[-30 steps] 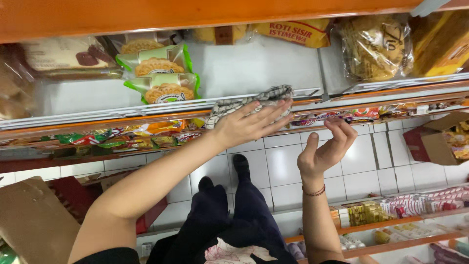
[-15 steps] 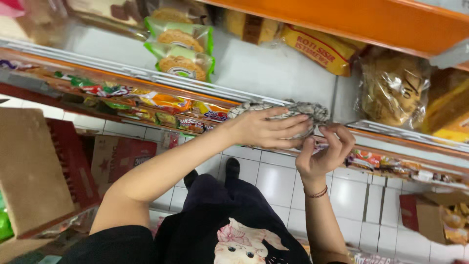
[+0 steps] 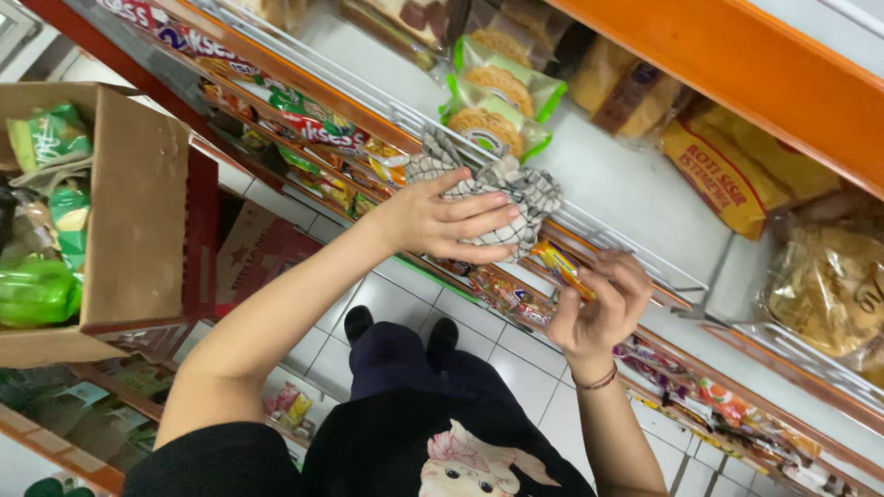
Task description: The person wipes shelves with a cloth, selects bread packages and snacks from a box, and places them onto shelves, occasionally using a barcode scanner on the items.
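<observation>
At the far left a cardboard box (image 3: 138, 184) sits on a lower shelf, open, with green snack packets (image 3: 41, 230) showing inside it. My left hand (image 3: 440, 221) reaches up to the shelf edge, palm down, fingers stretched flat and pressed on a checked cloth (image 3: 516, 189), bunching it against the wire rail (image 3: 589, 225) at the front of the white shelf (image 3: 635, 198). The cloth is grey and white, crumpled, its loose folds spilling out above and to the right of my fingers. As I judge it, the wiping is in the middle: the cloth lies on the rail about midway along the shelf, and I cannot tell from the surface which stretch has been cleaned. Just behind the cloth stand two green-edged biscuit packs (image 3: 497, 101), close to it but not touching. Farther right, my right hand (image 3: 603, 304) is curled below the rail, fingertips pinching a small orange snack sachet (image 3: 564, 267) from the hanging row. Beyond it lie a yellow bread bag (image 3: 737, 175) and a clear bag of pastries (image 3: 829, 285).
</observation>
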